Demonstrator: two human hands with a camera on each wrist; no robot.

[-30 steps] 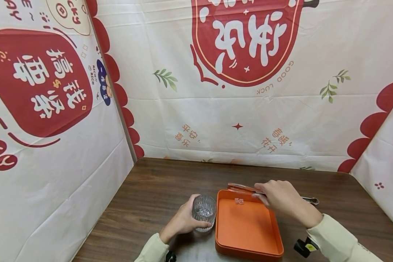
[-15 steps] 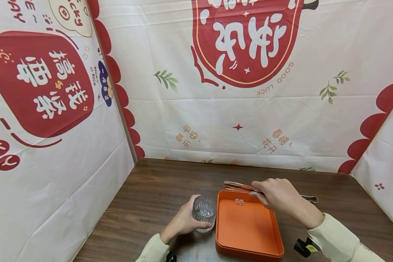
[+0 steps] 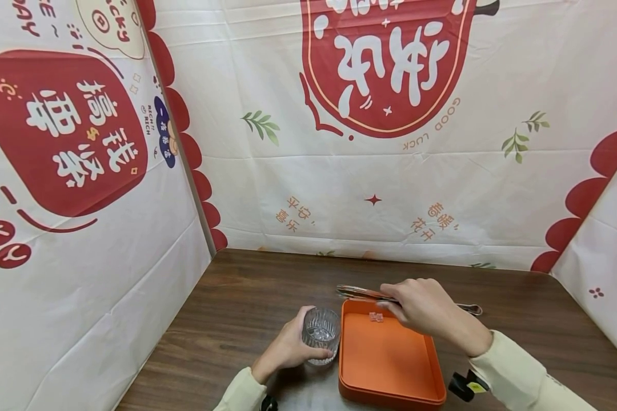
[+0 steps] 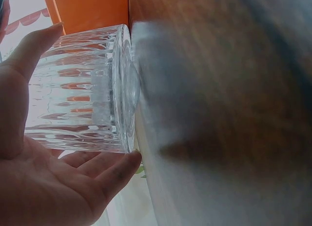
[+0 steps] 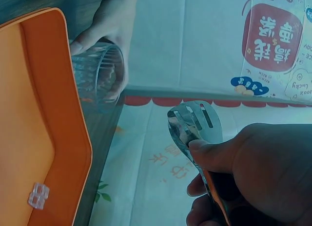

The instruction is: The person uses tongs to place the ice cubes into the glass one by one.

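Note:
My left hand point(image 3: 286, 346) holds a clear ribbed drinking glass point(image 3: 321, 332) upright on the table, thumb on one side and fingers on the other. Some clear pieces seem to lie at its bottom in the left wrist view. Right of the glass sits a shallow orange square box point(image 3: 391, 365). Small clear cubes point(image 3: 376, 317) lie inside it near the far wall. Above the box's far edge, my right hand point(image 3: 424, 305) grips metal tongs point(image 3: 357, 293), whose slotted head point(image 5: 197, 120) points left. No piece is visible between the tongs' ends.
The dark wooden table point(image 3: 257, 279) reaches back to a white printed cloth wall point(image 3: 329, 171). Another printed cloth point(image 3: 113, 285) hangs along the left side, and one on the right. The glass stands close beside the box's left wall.
My right hand has moved left with the tongs, so their head now reaches past the box's far left corner. The left hand and glass have stayed in place.

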